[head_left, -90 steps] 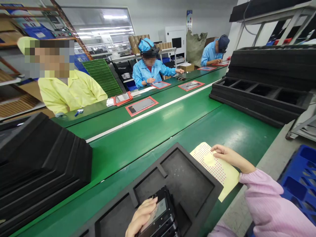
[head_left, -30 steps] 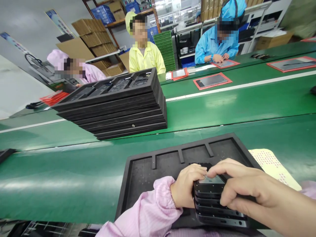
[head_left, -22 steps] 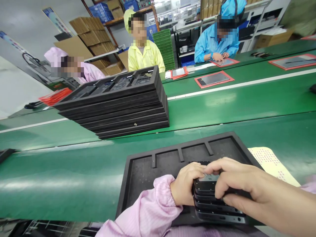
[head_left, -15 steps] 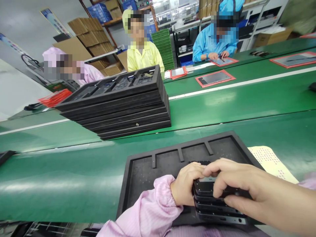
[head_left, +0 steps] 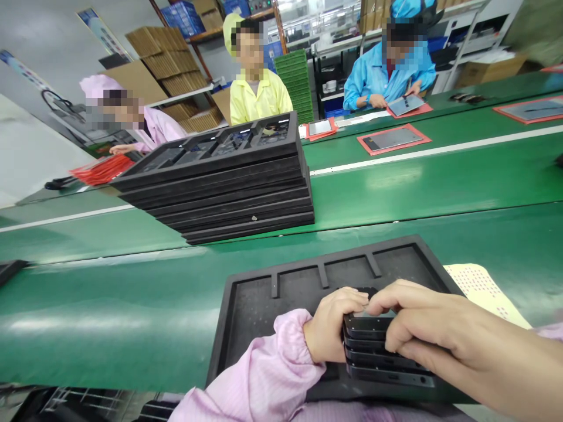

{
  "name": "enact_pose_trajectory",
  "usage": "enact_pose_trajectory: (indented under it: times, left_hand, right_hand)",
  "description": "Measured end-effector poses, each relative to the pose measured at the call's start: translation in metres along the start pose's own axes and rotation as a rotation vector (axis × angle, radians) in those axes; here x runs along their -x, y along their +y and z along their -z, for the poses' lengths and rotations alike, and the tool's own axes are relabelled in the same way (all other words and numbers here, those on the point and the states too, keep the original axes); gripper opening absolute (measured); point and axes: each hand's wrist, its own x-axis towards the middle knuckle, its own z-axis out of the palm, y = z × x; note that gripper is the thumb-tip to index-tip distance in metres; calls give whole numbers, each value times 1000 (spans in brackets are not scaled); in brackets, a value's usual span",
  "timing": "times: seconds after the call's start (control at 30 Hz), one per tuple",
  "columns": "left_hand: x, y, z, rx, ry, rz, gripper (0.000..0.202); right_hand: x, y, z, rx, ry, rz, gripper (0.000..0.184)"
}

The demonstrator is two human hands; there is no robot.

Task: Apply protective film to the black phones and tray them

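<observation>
A stack of several dark phone housings (head_left: 373,346) stands over the near part of a black compartment tray (head_left: 253,308). My left hand (head_left: 332,322), in a pink sleeve, is wrapped round the left side of the stack, its fingertips on the top edge. From the right, my right hand (head_left: 433,328) reaches over the stack. Its fingers are bent and closed on the upper housings, hiding their right part. The thumb tip is tucked behind the fingers, so the exact hold is partly hidden. Screw points and small port openings show along the near edges.
A tall stack of black trays (head_left: 246,193) with parts on top stands across the green bench (head_left: 109,310). A yellow dotted sheet (head_left: 481,287) lies right of my tray. Phone screens on red sheets (head_left: 420,151) lie beyond. Three people sit opposite.
My right hand has shifted slightly right across the stack, baring more of the near edges. Opposite, the person in blue has raised a screen off its red sheet; the person in pink reaches to red sheets.
</observation>
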Motion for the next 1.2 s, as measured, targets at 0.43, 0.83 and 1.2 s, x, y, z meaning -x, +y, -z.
enact_pose_trajectory:
  times: [0.43, 0.83, 1.2]
  left_hand:
    - [1, 0, 3, -11, -54, -20, 37]
    - [-5, 6, 3, -10, -37, 2, 28]
    - [-4, 7, 9, -41, -64, -48, 39]
  right_hand:
    - [-7, -7, 1, -86, -13, -42, 19]
    - [-4, 13, -11, -192, -24, -112, 30]
    - [42, 21, -38, -275, 341, -122, 29]
